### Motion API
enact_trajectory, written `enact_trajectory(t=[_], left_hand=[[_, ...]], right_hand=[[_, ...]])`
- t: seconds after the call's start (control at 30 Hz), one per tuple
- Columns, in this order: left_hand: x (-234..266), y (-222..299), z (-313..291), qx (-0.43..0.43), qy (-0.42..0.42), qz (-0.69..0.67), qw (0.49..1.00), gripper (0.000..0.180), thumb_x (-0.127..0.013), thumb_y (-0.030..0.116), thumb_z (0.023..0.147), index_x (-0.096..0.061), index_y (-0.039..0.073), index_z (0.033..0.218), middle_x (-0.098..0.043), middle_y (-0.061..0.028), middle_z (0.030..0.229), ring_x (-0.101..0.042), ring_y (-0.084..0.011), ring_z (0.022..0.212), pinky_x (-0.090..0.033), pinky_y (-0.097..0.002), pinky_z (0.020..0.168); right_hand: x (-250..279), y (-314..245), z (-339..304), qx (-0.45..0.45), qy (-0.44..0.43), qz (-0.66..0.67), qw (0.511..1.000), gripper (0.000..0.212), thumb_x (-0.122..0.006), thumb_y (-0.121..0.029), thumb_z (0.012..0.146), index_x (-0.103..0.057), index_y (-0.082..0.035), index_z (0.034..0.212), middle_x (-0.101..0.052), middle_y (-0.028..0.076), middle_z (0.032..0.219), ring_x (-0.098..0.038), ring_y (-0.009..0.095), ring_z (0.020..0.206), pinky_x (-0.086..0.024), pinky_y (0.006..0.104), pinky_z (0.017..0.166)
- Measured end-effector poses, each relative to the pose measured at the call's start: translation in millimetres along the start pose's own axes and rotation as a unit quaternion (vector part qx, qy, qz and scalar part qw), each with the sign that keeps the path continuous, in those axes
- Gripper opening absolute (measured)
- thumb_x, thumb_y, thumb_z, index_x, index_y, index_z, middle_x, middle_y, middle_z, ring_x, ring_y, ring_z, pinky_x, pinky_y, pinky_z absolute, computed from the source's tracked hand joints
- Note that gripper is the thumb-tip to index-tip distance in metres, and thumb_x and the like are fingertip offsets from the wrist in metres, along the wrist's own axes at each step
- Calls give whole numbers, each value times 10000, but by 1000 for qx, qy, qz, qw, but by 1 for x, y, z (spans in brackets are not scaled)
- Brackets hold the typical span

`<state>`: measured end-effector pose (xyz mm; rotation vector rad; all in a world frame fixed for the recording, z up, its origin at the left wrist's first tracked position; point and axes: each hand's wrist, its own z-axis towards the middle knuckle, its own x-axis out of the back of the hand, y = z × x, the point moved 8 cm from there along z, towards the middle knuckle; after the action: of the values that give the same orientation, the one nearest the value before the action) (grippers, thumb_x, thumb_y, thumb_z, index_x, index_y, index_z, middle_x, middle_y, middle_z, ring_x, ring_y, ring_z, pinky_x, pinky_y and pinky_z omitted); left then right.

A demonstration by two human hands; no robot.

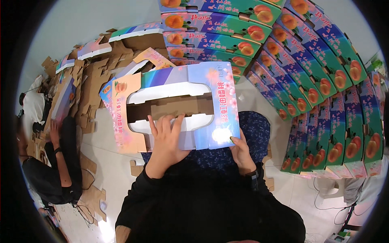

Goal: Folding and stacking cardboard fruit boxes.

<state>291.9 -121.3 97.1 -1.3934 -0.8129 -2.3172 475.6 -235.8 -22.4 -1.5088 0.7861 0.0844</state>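
Left of the box (203,133), cardboard sheets (91,101) apparently await folding. Before the torso (210,198), the box, seemingly mostly formed, is touched by the left hand (165,139), fingers apart, and gripped by the right hand (242,153). Right of it, finished-looking cartons (318,60) are stacked.

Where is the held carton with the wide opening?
In the head view, the carton is near the centre, with the left hand over its near side and the right hand at its lower-right corner.

Pale grey wall (101,16), glossy whitish tiled floor (117,178), bright light reflection (106,231) lower left
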Motion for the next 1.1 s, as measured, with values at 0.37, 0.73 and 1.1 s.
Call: enact_trajectory(t=[0.37, 0.73, 1.1], left_hand=[[77, 13, -5, -101, 46, -57, 992, 872, -812, 476, 663, -467, 157, 1397, -359, -174, 1496, -219, -424, 1424, -30, -612, 1118], [-5, -193, -24, 314, 64, -708, 629, 653, -412, 511, 990, -379, 53, 1454, -462, -107, 1428, -492, -225, 1264, -370, -328, 1046], [-15, -185, -30, 342, 135, -619, 693, 601, -420, 502, 992, -453, 36, 1370, -604, -92, 1212, -606, -208, 1090, -486, -332, 945]], right_hand=[[55, -31, -17, -47, 116, 47, 991, 658, -570, -426, 835, -463, -27, 1347, -571, 135, 1272, -568, 277, 1153, -484, 475, 927], [64, -62, 2, -55, 45, 83, 994, 710, -442, -516, 899, -378, 7, 1375, -570, 234, 1241, -644, 368, 1043, -592, 500, 775], [76, -84, 24, -1, -6, 67, 998, 703, -489, -499, 880, -423, 15, 1354, -569, 201, 1267, -628, 337, 1084, -561, 522, 830]])
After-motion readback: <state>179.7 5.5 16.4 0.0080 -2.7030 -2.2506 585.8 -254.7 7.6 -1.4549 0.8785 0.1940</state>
